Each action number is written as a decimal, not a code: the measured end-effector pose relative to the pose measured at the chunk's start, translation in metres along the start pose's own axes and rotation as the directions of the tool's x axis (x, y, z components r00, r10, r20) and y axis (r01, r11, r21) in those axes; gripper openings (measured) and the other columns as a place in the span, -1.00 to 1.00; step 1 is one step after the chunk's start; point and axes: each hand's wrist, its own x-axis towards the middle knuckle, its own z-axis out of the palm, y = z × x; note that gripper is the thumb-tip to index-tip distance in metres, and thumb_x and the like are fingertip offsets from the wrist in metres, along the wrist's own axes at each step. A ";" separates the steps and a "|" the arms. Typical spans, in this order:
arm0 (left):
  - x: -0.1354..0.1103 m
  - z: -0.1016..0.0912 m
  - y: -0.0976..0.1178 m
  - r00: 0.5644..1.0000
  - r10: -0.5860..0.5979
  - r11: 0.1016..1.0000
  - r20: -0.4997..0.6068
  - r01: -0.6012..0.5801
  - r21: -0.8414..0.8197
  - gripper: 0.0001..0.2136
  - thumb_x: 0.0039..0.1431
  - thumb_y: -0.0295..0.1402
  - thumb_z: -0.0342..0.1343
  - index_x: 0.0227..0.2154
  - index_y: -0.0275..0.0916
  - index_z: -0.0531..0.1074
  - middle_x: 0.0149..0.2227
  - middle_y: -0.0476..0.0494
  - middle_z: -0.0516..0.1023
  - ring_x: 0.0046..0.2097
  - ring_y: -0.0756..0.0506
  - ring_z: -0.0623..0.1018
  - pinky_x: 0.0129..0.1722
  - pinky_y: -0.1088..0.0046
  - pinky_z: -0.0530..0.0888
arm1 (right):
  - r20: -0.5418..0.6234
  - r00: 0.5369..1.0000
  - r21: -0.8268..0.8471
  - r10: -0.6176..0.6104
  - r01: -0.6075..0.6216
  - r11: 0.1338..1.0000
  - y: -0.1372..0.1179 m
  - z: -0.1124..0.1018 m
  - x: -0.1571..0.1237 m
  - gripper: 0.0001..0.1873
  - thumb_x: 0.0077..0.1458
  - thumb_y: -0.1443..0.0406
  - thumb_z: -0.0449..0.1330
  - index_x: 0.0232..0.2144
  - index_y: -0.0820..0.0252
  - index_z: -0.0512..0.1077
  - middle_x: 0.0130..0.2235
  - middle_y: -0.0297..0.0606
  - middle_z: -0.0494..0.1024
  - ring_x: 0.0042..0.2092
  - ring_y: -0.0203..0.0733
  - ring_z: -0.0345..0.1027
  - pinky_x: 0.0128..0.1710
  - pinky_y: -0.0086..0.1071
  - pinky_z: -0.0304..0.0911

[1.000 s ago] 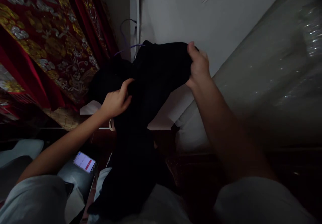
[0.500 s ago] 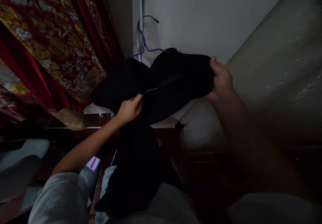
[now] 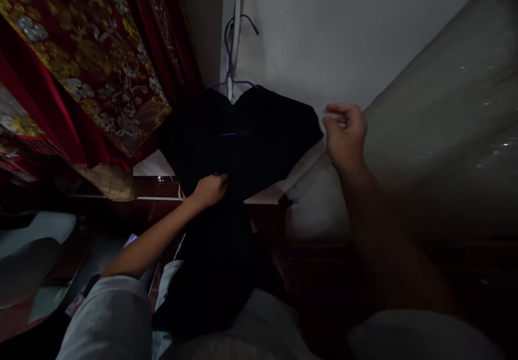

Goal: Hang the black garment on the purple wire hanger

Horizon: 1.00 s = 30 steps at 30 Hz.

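Observation:
A black garment (image 3: pixel 243 149) hangs on a purple hanger (image 3: pixel 229 52) whose hook is up against the white wall (image 3: pixel 324 36). Its lower part drapes down toward my lap. My left hand (image 3: pixel 210 190) is closed on the cloth at the garment's middle, just below the hanger bar. My right hand (image 3: pixel 343 133) is beside the garment's right shoulder, at its tip or just off it. Its fingers are curled and smeared by motion, so I cannot tell whether they pinch the cloth.
Red cloth with gold and silver embroidery (image 3: pixel 81 63) hangs at the left. A large pale, plastic-wrapped surface (image 3: pixel 445 133) slopes along the right. Dark wooden furniture (image 3: pixel 315 263) lies below it. A phone (image 3: pixel 130 239) shows partly under my left arm.
The garment went from being held up and spread between both hands to hanging square on the hanger at the wall. My right hand slid off toward its right shoulder; my left moved lower.

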 end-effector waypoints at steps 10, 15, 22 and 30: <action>-0.016 0.037 0.010 0.911 -0.055 0.828 -0.410 -0.188 -0.529 -0.89 0.32 -0.52 0.14 -0.14 -0.25 0.48 -0.17 -0.16 0.50 -0.13 -0.14 0.56 -0.05 0.33 0.50 | 0.402 0.915 0.453 -0.002 -0.197 0.870 -0.050 0.057 -0.174 -0.72 -0.04 0.41 0.21 -0.21 0.13 0.46 -0.03 -0.21 0.61 -0.30 -0.29 0.42 -0.24 -0.35 0.34; -0.029 0.048 0.021 0.818 -0.262 0.658 -0.511 -0.236 -0.715 -0.82 0.31 -0.49 0.17 -0.06 -0.23 0.46 -0.13 -0.13 0.57 -0.10 -0.10 0.57 -0.01 0.37 0.49 | 0.472 0.837 0.456 0.276 -0.500 0.737 -0.039 0.073 -0.227 -0.73 -0.11 0.32 0.28 -0.25 0.14 0.48 -0.11 -0.23 0.63 -0.26 -0.25 0.46 -0.17 -0.31 0.38; -0.049 0.039 0.033 0.782 -0.330 0.559 -0.529 -0.290 -0.777 -0.92 0.35 -0.40 0.15 -0.14 -0.20 0.40 -0.22 -0.07 0.52 -0.17 -0.05 0.55 -0.10 0.44 0.51 | 0.534 0.785 0.512 0.312 -0.595 0.620 -0.039 0.067 -0.231 -0.77 -0.11 0.32 0.32 -0.31 0.15 0.46 -0.24 -0.32 0.58 -0.34 -0.31 0.45 -0.24 -0.36 0.40; -0.064 0.019 0.034 0.827 -0.182 0.652 -0.532 -0.303 -0.695 -0.84 0.33 -0.50 0.12 -0.25 -0.23 0.61 -0.27 -0.10 0.55 -0.20 -0.05 0.55 -0.14 0.42 0.50 | 0.508 0.833 0.561 0.218 -0.512 0.651 -0.051 0.055 -0.228 -0.62 -0.08 0.31 0.43 -0.19 0.09 0.42 -0.17 -0.32 0.51 -0.28 -0.30 0.49 -0.22 -0.37 0.43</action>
